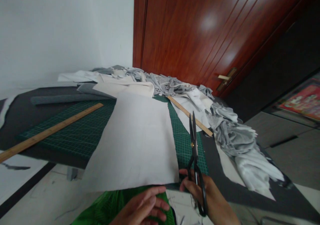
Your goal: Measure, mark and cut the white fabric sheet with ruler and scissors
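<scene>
A pale, nearly rectangular piece of cloth (140,138) lies flat over the green cutting mat (75,136), its near edge at the table's front. My right hand (200,188) holds a pair of scissors (193,145) by the black handles beside the cloth's near right corner. The blades point away from me and look slightly parted. My left hand (146,206) is just below the near edge of the cloth, fingers loosely bent and apart, with nothing in it. Whether its fingertips touch the cloth I cannot tell.
One wooden ruler (52,130) crosses the mat's left side; another wooden ruler (200,123) lies at right over a white scrap. Grey and white fabric scraps (230,135) heap along the back and right. A grey cloth roll (62,99) lies at left. Behind stands a brown door (182,28).
</scene>
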Motion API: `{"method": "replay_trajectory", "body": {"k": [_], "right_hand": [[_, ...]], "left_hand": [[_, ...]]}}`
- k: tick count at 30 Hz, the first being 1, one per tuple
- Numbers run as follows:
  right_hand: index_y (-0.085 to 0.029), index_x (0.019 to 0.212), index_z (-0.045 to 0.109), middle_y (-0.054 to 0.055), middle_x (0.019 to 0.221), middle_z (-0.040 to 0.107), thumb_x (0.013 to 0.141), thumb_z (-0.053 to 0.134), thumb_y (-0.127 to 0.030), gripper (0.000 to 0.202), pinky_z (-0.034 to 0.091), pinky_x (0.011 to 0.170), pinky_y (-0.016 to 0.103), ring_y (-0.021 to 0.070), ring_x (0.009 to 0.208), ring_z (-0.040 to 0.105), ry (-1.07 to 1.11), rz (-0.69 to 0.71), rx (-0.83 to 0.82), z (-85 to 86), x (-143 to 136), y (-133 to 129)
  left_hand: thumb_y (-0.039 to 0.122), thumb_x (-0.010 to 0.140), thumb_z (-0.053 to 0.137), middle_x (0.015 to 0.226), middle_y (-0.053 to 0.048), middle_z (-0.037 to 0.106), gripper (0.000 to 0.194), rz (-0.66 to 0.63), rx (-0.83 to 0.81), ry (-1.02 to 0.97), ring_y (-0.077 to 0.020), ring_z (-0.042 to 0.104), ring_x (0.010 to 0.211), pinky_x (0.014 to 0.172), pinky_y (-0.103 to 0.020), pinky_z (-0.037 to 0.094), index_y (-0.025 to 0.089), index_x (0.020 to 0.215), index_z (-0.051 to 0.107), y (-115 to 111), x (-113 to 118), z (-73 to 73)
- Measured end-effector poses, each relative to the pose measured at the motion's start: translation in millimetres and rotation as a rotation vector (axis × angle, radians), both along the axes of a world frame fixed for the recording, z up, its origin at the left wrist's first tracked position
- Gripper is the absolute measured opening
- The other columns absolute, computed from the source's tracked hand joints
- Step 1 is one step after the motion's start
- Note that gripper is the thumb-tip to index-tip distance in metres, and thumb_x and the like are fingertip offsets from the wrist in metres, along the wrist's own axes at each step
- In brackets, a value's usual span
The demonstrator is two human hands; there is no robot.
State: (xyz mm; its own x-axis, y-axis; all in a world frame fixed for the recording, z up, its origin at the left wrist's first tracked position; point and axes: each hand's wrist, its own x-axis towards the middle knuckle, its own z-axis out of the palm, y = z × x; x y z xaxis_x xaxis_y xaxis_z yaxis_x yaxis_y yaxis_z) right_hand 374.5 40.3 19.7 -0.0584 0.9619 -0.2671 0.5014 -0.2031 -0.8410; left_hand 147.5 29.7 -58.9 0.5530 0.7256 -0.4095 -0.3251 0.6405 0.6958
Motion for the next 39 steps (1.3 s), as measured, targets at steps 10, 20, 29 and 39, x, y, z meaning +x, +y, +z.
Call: {"method": "replay_trajectory", "body": {"k": [10, 20, 29, 39], "right_hand": [[-0.015, 0.101, 0.066, 0.02, 0.112, 0.075, 0.079, 0.053, -0.049, 0.042, 0.051, 0.091, 0.045, 0.0329, 0.105, 0.07, -0.092, 0.021, 0.16, 13.7, 3.8, 47.3], [-0.017, 0.081, 0.059, -0.005, 0.066, 0.048, 0.068, 0.063, -0.045, 0.031, 0.033, 0.056, 0.026, 0.0119, 0.059, 0.041, 0.143, 0.001, 0.115, 3.8, -18.0, 52.2], [-0.017, 0.078, 0.057, -0.006, 0.066, 0.049, 0.067, 0.063, -0.037, 0.024, 0.034, 0.056, 0.025, 0.0104, 0.06, 0.041, 0.222, -0.121, 0.136, 1.6, -24.8, 42.1], [-0.021, 0.069, 0.049, -0.004, 0.066, 0.043, 0.073, 0.067, -0.074, 0.056, 0.036, 0.06, 0.025, 0.0133, 0.066, 0.039, 0.23, -0.102, 0.061, -2.7, -16.8, -6.3]], "left_hand": [[0.066, 0.068, 0.082, 0.105, -0.007, 0.079, 0.058, 0.026, 0.007, -0.018, -0.0223, 0.071, 0.097, 0.075, -0.025, 0.051, 0.029, 0.113, 0.076, 0.4, 2.3, -17.6], [0.06, 0.06, 0.09, 0.122, -0.006, 0.076, 0.055, 0.095, -0.125, -0.128, -0.0267, 0.069, 0.113, 0.082, -0.029, 0.053, 0.027, 0.104, 0.079, 7.4, 8.9, -28.9], [0.064, 0.065, 0.085, 0.107, -0.016, 0.079, 0.059, 0.147, -0.166, -0.105, -0.0281, 0.071, 0.106, 0.079, -0.029, 0.056, 0.012, 0.093, 0.078, 12.4, 32.7, -9.5], [0.035, 0.058, 0.098, 0.071, -0.007, 0.076, 0.034, 0.42, -0.249, -0.052, -0.0217, 0.073, 0.072, 0.07, -0.029, 0.058, 0.014, 0.077, 0.079, 4.3, 54.6, 10.6]]}}
